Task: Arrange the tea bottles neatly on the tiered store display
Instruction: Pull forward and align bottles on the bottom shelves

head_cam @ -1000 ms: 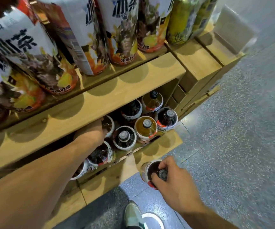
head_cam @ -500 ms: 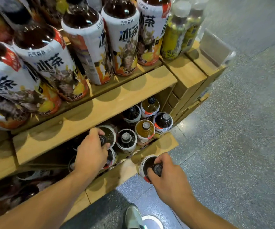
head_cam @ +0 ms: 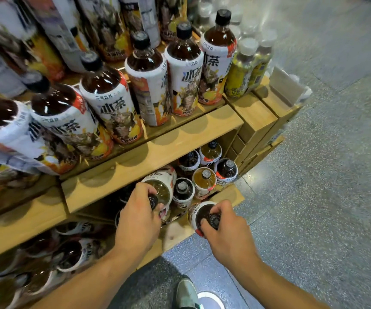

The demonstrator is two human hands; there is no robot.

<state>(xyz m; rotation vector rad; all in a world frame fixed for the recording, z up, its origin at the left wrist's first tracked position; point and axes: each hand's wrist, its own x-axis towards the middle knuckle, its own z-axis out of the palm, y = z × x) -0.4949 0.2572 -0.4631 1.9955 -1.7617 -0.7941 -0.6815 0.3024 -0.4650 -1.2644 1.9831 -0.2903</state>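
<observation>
left hand (head_cam: 138, 221) | pale tea bottle (head_cam: 162, 188); right hand (head_cam: 227, 235) | dark tea bottle (head_cam: 199, 214)

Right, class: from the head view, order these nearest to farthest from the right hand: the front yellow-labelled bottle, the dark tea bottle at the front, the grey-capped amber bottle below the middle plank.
1. Dark tea bottle: at the front, gripped by the right hand.
2. Grey-capped amber bottle: just behind, below the middle plank.
3. Front yellow-labelled bottle: high up, far right.

A row of bottles (head_cam: 149, 85) stands on the upper tier (head_cam: 210, 108), more bottles (head_cam: 204, 181) on the lower tier (head_cam: 230, 195) beneath, floor (head_cam: 314, 197) to the right.
</observation>
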